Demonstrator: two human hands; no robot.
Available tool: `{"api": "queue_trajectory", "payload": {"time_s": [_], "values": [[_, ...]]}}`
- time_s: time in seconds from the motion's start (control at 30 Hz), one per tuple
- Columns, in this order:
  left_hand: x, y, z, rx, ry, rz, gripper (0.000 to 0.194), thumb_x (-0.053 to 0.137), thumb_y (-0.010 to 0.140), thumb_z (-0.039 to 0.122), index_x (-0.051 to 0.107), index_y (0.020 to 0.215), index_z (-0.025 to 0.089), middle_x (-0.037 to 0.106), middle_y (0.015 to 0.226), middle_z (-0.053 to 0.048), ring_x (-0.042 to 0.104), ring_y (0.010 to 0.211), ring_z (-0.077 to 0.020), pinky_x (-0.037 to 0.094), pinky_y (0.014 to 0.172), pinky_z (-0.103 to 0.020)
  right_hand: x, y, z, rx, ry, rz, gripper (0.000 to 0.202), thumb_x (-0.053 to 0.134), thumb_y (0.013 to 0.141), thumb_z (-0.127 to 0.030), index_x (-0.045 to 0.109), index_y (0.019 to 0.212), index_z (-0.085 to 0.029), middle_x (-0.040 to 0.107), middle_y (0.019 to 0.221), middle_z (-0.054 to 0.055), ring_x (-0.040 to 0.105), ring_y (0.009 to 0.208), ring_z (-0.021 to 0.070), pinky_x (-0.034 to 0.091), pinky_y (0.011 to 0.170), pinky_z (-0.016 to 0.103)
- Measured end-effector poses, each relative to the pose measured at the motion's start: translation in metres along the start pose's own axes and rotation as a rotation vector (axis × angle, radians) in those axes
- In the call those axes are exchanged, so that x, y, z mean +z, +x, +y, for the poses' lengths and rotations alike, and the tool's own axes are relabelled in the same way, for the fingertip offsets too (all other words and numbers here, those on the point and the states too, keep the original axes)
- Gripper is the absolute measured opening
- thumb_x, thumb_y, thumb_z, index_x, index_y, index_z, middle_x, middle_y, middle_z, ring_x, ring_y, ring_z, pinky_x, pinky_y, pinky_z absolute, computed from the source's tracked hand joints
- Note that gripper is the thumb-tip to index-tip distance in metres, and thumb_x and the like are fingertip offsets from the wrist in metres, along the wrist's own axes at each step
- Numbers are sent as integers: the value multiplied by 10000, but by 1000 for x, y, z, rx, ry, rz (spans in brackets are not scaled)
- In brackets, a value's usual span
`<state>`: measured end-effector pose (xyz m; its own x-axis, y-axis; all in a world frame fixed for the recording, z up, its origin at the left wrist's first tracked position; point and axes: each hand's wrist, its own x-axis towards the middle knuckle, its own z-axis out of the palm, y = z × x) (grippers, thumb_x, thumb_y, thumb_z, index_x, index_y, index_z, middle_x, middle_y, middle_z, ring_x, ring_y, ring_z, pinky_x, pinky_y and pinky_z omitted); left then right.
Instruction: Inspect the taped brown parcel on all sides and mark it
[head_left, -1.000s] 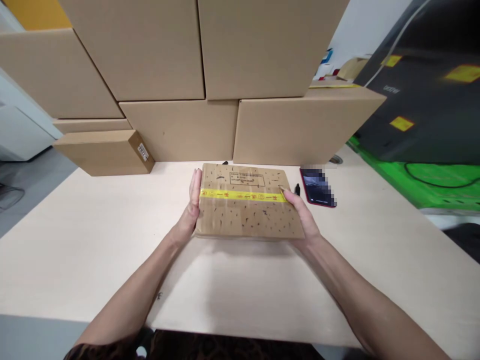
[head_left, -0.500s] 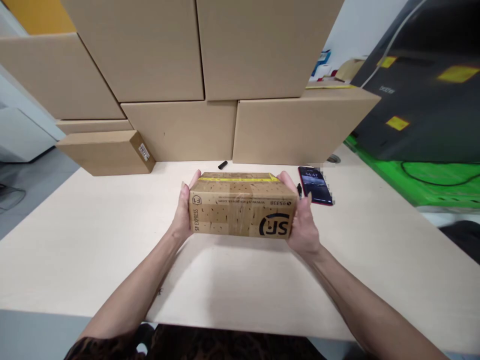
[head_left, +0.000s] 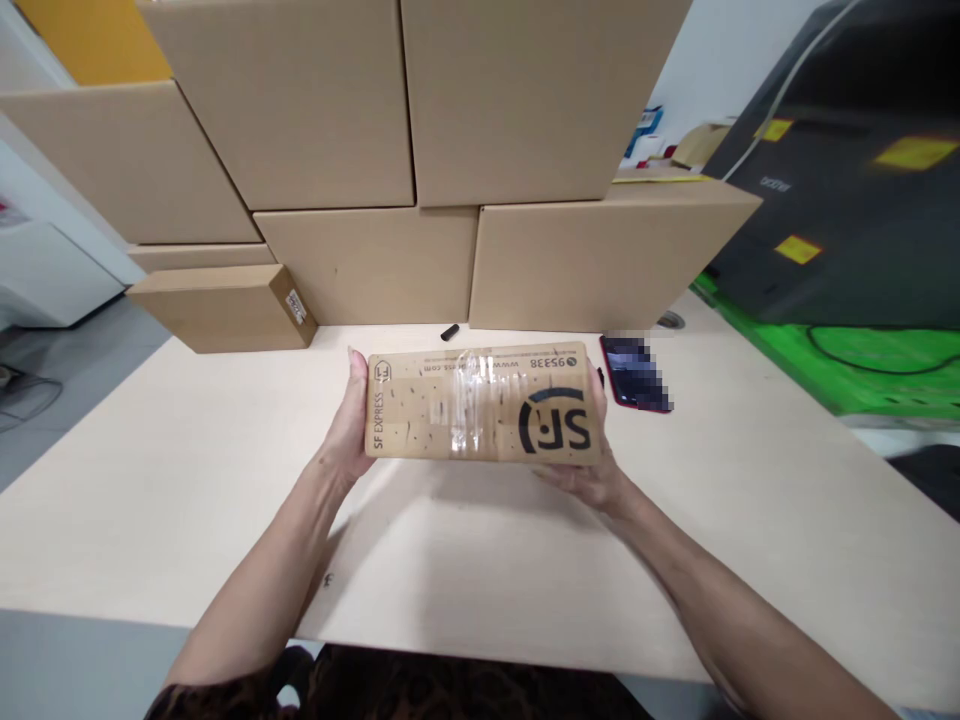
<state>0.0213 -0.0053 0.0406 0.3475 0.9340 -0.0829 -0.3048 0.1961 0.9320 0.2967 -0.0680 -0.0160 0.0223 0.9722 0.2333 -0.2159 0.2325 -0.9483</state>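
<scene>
A brown cardboard box [head_left: 480, 405] with black SF EXPRESS print and clear tape is held up over the pale table [head_left: 187, 480]. Its printed side faces the camera. My left hand [head_left: 351, 425] grips the left end, thumb at the upper corner. At the right end, my right hand [head_left: 596, 470] holds the box, with fingers partly under the lower edge and partly hidden behind it. Just right of the box lies a dark phone with a red edge [head_left: 634, 372]. A small black object [head_left: 450, 332] rests behind the box.
Large cardboard boxes [head_left: 360, 265] are stacked along the table's back. A flatter carton [head_left: 217, 310] with a white label stands at back left. On the right are a dark case with yellow patches [head_left: 847, 190] and a green surface [head_left: 862, 370] with a black cable.
The box has tilted so its printed side faces the camera and its top no longer shows. My right hand has shifted lower around its end. The view has moved slightly.
</scene>
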Motion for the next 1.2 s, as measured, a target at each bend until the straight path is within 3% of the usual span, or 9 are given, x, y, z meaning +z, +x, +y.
{"api": "queue_trajectory", "payload": {"time_s": [0.13,0.27,0.37,0.5,0.57,0.73,0.83,1.03,1.2], "values": [[6,-2,-18,151,82,-64,1158,477,776,1057,542,1627,275,686,1557,-141,422,1622,-467,442,1276,-629,5,10,7,9,86,224,1062,904,679,-737,501,1586,-360,682,1527,98,554,1526,422,487,1259,639],[8,-5,-32,262,308,-131,1242,800,753,860,341,1739,258,547,1689,-174,282,1688,-459,294,1369,-615,4,19,7,74,171,336,925,827,743,-787,578,1513,-339,742,1473,78,585,1513,410,542,1207,641],[9,-3,-37,266,279,-68,1121,798,830,775,396,1707,204,655,1571,-203,414,1623,-473,376,1326,-639,1,18,4,86,170,230,872,856,790,-686,549,1544,-374,743,1482,48,612,1496,380,551,1206,621],[6,4,-36,79,53,2,1008,740,834,838,565,1582,185,782,1374,-197,656,1415,-479,571,1153,-632,-2,14,0,114,148,5,914,884,811,-577,467,1608,-413,709,1535,29,624,1484,355,543,1222,609],[3,6,-34,29,15,15,987,761,810,845,614,1533,190,803,1337,-187,706,1352,-469,599,1119,-619,-1,13,-3,130,138,-23,934,901,797,-543,452,1608,-421,701,1543,27,630,1475,357,537,1225,622],[2,9,-33,80,46,98,915,731,852,837,642,1504,200,787,1391,-163,680,1400,-430,561,1180,-588,5,11,-3,125,160,74,838,903,790,-469,512,1528,-394,699,1545,30,624,1483,351,495,1267,594],[3,10,-40,127,70,40,920,683,882,847,600,1563,234,716,1516,-155,581,1514,-423,491,1254,-582,6,14,0,154,215,177,721,885,765,-443,583,1416,-367,767,1431,26,684,1406,364,556,1195,594],[5,5,-55,208,168,-75,1149,841,870,637,221,1776,298,463,1759,-141,447,1619,-404,369,1338,-566,5,24,5,264,312,441,435,848,706,-482,684,1051,-272,838,1208,52,727,1315,387,596,1127,594],[11,6,-56,245,197,68,909,783,923,633,452,1687,266,663,1587,-111,561,1520,-360,412,1300,-504,5,25,4,214,276,400,471,803,792,-570,717,1170,-302,799,1352,36,648,1441,366,580,1152,598]]}}
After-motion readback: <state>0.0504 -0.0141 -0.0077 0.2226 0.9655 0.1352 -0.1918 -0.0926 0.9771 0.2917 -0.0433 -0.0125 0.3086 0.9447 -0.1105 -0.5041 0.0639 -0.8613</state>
